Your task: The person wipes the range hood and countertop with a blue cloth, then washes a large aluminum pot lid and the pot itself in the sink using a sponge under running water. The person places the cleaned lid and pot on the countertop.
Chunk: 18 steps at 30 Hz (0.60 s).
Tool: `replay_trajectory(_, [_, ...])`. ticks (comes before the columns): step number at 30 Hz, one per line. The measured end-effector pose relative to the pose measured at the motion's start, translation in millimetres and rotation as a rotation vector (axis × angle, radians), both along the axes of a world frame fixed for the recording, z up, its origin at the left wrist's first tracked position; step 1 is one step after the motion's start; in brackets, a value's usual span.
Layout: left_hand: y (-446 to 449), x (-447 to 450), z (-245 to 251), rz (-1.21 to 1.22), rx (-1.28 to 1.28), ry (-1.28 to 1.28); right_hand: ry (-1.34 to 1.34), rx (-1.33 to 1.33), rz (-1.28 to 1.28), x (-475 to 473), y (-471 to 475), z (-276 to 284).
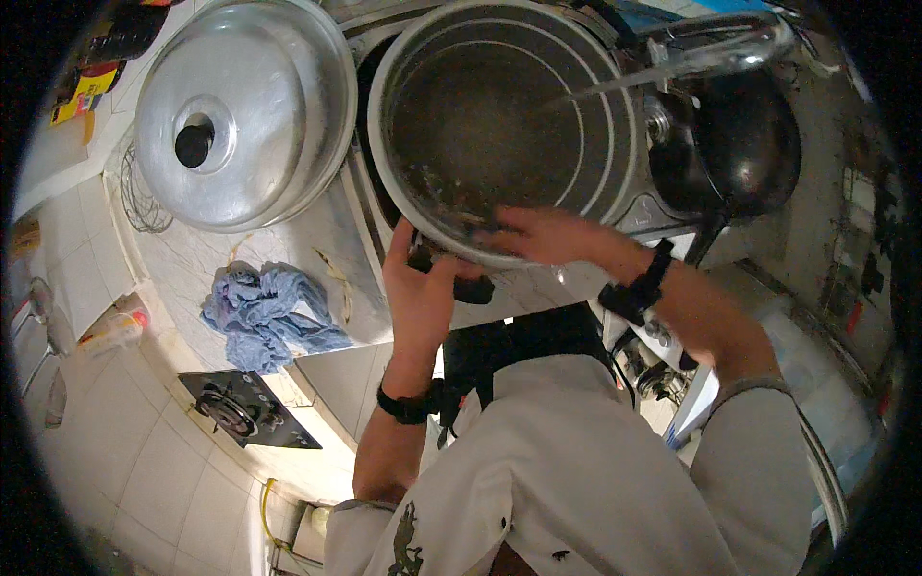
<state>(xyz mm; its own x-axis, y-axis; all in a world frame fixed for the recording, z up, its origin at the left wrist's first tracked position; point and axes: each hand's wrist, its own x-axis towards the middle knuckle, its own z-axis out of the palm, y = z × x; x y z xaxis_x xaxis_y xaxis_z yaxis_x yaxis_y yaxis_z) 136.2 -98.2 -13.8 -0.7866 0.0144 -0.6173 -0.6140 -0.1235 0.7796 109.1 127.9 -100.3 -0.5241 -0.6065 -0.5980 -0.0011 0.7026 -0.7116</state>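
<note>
A large metal pot point(601, 144) sits tilted at the sink, under a tap point(749, 54) whose stream of water runs into it. My left hand point(425, 281) holds the near-left rim by a dark handle point(473, 289). My right hand point(551, 236) reaches over the near rim, its fingers inside the pot and blurred; whether they hold anything cannot be told. To the left a round aluminium lid point(245, 122) with a black knob lies on the counter. A crumpled blue cloth point(270, 313) rests nearer, on the marble-patterned counter point(367, 309).
A black pan point(749, 151) stands right of the pot, its handle pointing towards me. A coil of thin wire point(140, 191) lies by the lid. A gas hob point(248, 414) is at the lower left. Dishes point(659, 378) show below the counter at the right.
</note>
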Motion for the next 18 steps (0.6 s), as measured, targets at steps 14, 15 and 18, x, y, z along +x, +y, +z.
replay_trajectory(14, [4.1,-12.9,80.3,-0.041,-0.14,0.106,0.798,0.133,-0.801,-55.2,129.9,59.2])
replay_trajectory(15, [4.9,-14.1,87.5,-0.053,-0.147,0.126,0.479,-0.02,-1.031,-52.2,136.9,66.6])
replay_trajectory(18, [4.3,-19.0,107.7,-0.103,-0.191,0.181,-0.071,-0.429,-1.387,-59.9,164.6,81.3])
